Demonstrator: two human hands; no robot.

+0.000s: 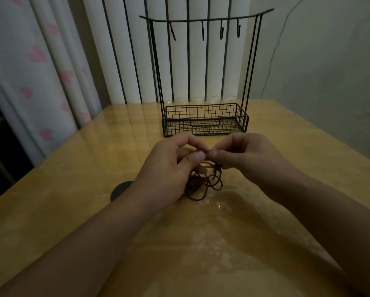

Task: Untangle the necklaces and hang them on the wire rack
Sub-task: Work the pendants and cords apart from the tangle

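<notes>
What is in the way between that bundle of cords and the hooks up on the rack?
Nothing visible. Both hands, left and right, pinch the tangled cords just in front of the rack. Only bare table lies between, and the hooks hang bare. The tangle itself is what remains.

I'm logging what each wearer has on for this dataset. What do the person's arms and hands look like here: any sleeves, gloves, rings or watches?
Both forearms are bare as far as the frame shows, with no sleeves in view. The left hand and right hand wear no gloves. No rings, watch or bracelet show, though the dim light could hide small details.
</notes>
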